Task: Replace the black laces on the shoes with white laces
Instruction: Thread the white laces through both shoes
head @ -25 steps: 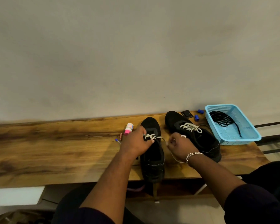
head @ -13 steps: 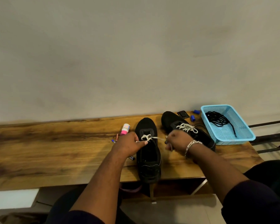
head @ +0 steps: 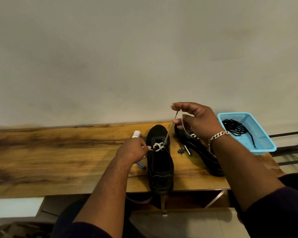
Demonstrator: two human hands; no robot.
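Two black shoes stand on the wooden bench [head: 58,160]. The near shoe [head: 160,170] carries a white lace [head: 158,146] crossed through its front eyelets. My left hand [head: 132,149] pinches one end of that lace at the shoe's left side. My right hand [head: 195,121] is raised above the bench and pinches the other end, which runs taut down to the eyelets. The second shoe [head: 205,157] lies to the right, mostly behind my right forearm, with a bit of white lace showing. Black laces [head: 236,129] lie in the blue basket [head: 263,146].
A small white-capped tube [head: 136,134] stands left of the near shoe, and a blue pen [head: 141,165] lies under my left wrist. Small dark metal items [head: 184,150] lie between the shoes. A plain wall rises behind the bench; a dark metal rack is at right.
My right hand has risen from bench level to well above the shoes, drawing the white lace end up and taut. My left hand stays at the near shoe's left side.
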